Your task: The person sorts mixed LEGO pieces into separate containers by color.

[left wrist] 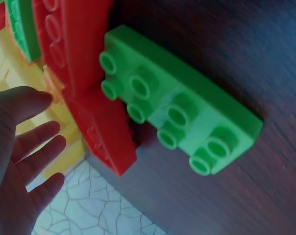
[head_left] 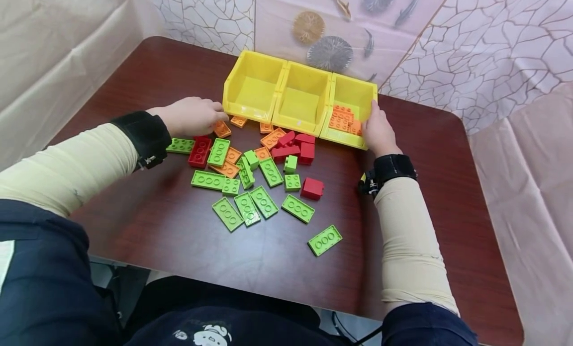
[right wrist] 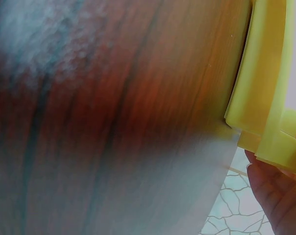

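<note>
A yellow bin row (head_left: 304, 95) is pinched at its right rim by the right grip (head_left: 380, 131), while the left grip (head_left: 194, 116) is held spread beside an orange brick (head_left: 222, 129) placed near the row's front left corner.

desk: dark reddish-brown top (head_left: 179, 231) with visible wood grain and rounded far corners
far side: three yellow bins (head_left: 293, 123) side by side in a row
by the bins: orange bricks (head_left: 238, 121) near the left and middle bins' front edges
red cluster: several red bricks (head_left: 286, 151) packed together before the middle bin
lone red: a red block (head_left: 312, 188) just right of a small square green brick (head_left: 292, 182)
left end: a green brick (head_left: 180, 145), studs showing, beside a long red brick (head_left: 200, 152)
front trio: three flat green bricks (head_left: 247, 209), hollow undersides up
nearest the front edge: one flat green brick (head_left: 325, 240), hollow underside up, apart from the rest
</note>
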Available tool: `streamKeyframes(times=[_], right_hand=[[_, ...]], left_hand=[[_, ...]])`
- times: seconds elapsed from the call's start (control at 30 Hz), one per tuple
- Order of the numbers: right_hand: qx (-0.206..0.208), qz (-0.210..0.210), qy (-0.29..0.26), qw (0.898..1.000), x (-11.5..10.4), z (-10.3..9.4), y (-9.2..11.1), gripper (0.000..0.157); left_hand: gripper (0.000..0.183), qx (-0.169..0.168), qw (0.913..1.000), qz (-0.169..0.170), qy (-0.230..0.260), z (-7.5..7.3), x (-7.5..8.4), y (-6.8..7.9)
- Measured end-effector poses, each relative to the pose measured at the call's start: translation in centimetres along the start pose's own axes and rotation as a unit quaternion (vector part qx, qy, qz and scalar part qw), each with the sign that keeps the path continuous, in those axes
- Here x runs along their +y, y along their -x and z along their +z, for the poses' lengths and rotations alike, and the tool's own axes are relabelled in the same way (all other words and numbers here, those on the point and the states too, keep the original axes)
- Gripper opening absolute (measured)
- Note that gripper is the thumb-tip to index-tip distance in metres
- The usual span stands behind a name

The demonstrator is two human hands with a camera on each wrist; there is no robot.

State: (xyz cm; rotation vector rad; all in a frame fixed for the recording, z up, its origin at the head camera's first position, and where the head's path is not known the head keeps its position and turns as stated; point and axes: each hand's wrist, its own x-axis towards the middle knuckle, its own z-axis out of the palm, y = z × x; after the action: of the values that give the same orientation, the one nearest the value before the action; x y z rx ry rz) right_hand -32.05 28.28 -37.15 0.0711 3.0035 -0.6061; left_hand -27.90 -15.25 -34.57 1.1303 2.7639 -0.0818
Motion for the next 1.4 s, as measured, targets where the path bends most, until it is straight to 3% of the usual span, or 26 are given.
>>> streamKeyframes(times=[0.17, 0.4, 0.63, 0.73, 0.87, 1.1, 1.23, 1.4], right_hand=[[0.001, 0.0, 0.003, 1.0, 0.2, 0.3, -0.1, 0.061], [0.005, -0.005, 0.006, 1.0, 0.2, 0.2, -0.4, 0.062], [0.003, -0.002, -0.003, 1.0, 0.1, 0.0, -0.5, 0.06], [0.005, -0.006, -0.002, 1.0, 0.0, 0.0, -0.5, 0.06], [0.0, -0.001, -0.002, 1.0, 0.2, 0.1, -0.5, 0.06], [-0.005, 0.006, -0.007, 1.0, 0.6, 0.1, -0.2, 0.062], [-0.002, 0.002, -0.006, 1.0, 0.5, 0.1, -0.4, 0.061], [-0.001, 0.0, -0.003, 1.0, 0.7, 0.0, -0.6, 0.06]], left_hand=[[0.031, -0.027, 0.9996, -0.002, -0.01, 0.6, 0.1, -0.6], [0.025, -0.012, 0.9997, 0.008, -0.022, 0.4, 0.1, -0.7], [0.03, -0.012, 0.9994, -0.028, 0.017, -1.5, 0.3, -1.1], [0.03, 0.002, 0.9997, -0.017, 0.016, -3.1, 1.2, -2.0], [0.026, 0.029, 0.9993, 0.024, -0.004, -5.7, 3.9, -4.9], [0.026, 0.065, 0.9915, 0.106, -0.038, -8.4, 10.0, -12.6], [0.029, 0.086, 0.9874, 0.119, -0.058, -8.9, 12.4, -15.7], [0.033, 0.102, 0.9873, 0.1, -0.068, -8.4, 13.9, -19.4]])
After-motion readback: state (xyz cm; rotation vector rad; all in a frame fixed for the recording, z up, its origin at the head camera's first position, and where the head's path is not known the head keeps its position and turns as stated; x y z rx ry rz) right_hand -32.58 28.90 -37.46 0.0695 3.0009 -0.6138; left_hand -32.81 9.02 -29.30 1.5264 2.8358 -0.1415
